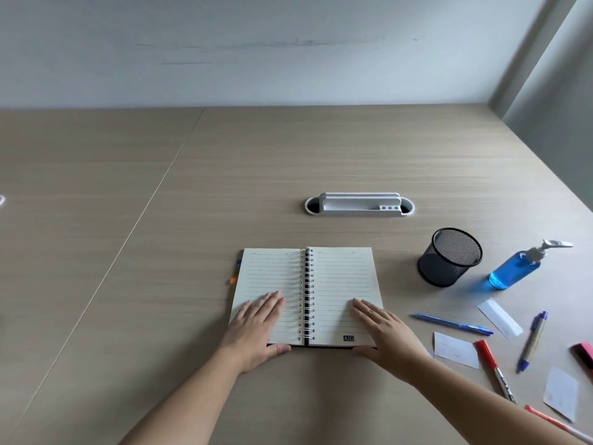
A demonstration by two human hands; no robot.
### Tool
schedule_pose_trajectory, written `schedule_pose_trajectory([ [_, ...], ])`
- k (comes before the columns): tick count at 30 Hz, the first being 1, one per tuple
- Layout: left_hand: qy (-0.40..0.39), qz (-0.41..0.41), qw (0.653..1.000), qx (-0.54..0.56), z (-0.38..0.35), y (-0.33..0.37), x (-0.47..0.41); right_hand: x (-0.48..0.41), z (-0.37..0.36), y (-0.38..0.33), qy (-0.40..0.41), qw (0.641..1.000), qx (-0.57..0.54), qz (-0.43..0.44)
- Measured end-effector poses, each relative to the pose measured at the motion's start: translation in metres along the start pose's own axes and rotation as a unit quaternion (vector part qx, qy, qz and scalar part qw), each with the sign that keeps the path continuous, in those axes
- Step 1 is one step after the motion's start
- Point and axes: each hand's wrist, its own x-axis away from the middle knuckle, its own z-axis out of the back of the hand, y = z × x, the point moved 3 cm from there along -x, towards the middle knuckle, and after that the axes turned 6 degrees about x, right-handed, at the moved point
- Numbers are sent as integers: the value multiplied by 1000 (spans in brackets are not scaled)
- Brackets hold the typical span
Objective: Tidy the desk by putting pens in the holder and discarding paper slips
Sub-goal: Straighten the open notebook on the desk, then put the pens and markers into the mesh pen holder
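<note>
An open spiral notebook (337,277) lies on the desk in front of me. My left hand (256,329) rests flat on its left page and my right hand (385,332) flat on its right page, thumbs at the near edge. A black mesh pen holder (449,256) stands empty to the right. Near it lie a blue pen (452,323), a red marker (494,369), a blue-capped pen (532,342), a pink highlighter (584,354) and a red pen (558,423). Three white paper slips (499,317) (455,350) (561,393) lie among them.
A blue pump bottle (519,268) stands right of the holder. A white cable grommet (359,205) is set into the wooden desk (160,284) behind the notebook. A wall runs along the back and right edges.
</note>
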Motion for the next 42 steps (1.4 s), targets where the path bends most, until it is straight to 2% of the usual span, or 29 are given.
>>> schedule_pose_trajectory([
  [3, -46, 2, 998, 46, 8, 9, -28, -18, 10, 22, -10, 1000, 0, -25],
  [11, -35, 55, 998, 26, 29, 18, -103, -73, 36, 68, -31, 996, -25, -76],
  [15, -46, 68, 997, -1, 29, 22, -105, -76, 34, 71, -35, 994, -63, -81],
  [20, -46, 91, 994, -33, 37, 36, -96, -69, 38, 64, -31, 994, -58, -86],
  [23, -15, 43, 998, -38, 45, 65, -86, -46, 52, 68, -10, 990, -104, -91],
  [27, 43, -81, 996, -15, 51, 128, -71, 10, 67, 94, 81, 981, -116, -133],
  [32, 5, -159, 987, 1, 40, 202, -66, 64, 57, 133, 46, 979, -79, -182],
  [38, -47, -158, 986, -22, 17, 252, -64, 90, 46, 169, 11, 980, -51, -194],
  [42, -44, -118, 992, -16, 11, 258, -61, 83, 42, 171, -21, 990, -18, -140],
])
